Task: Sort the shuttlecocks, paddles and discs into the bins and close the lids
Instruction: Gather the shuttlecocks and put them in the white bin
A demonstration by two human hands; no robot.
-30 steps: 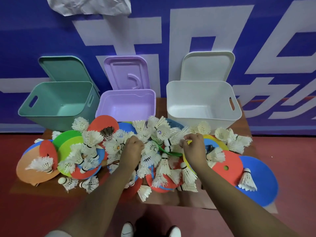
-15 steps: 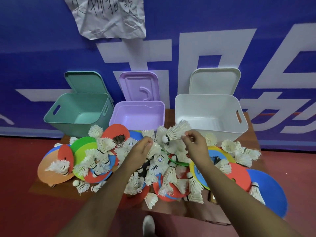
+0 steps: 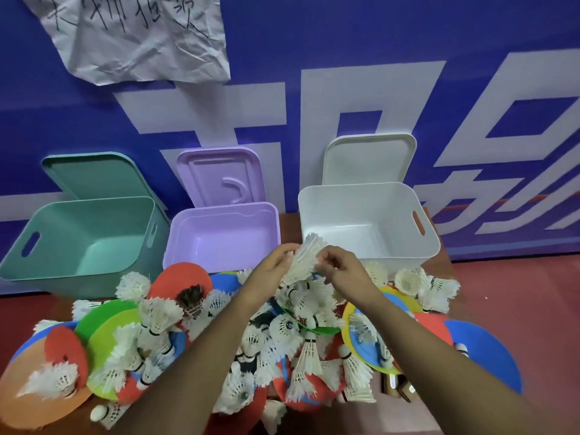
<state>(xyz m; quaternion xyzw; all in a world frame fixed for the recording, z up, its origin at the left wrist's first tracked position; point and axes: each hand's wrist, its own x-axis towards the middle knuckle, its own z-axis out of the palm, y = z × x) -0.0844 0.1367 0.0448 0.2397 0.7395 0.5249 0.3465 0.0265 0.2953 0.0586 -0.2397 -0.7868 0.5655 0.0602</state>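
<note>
1. Nearest the camera, both forearms reach forward over the pile, so the hands work above the mess rather than in it.
2. The loose shuttlecocks (image 3: pixel 282 331) lie tangled over overlapping discs (image 3: pixel 103 321) across the front of the table (image 3: pixel 290 226). Nothing here looks sorted yet, and feathers sit on top of most discs, so it makes sense to clear the shuttlecocks first.
3. Small wooden pieces (image 3: pixel 394 384) poke out at the right of the pile. They may be paddle handles, but I cannot tell.
4. Just past the pile, the left hand (image 3: pixel 271 273) and the right hand (image 3: pixel 343 271) meet, fingers curled and pinching the held shuttlecock (image 3: pixel 303 262) from either side. It is raised clear of the heap and tilted, feathers toward the bins. Whether it is one or several nested together is unclear. Two hands on such a light thing suggests pulling it free or stacking it.
5. It hangs just in front of the gap between the purple bin (image 3: pixel 222 243) and the white bin (image 3: pixel 367 227), so either is a short reach away.
6. The green bin (image 3: pixel 81 246) stands at the left. All three bins look empty and open toward the person.
7. Behind each bin, the green lid (image 3: pixel 91 174), purple lid (image 3: pixel 219 177) and white lid (image 3: pixel 370 158) lean on the blue wall (image 3: pixel 314 42), out of the way until closing time.
</note>
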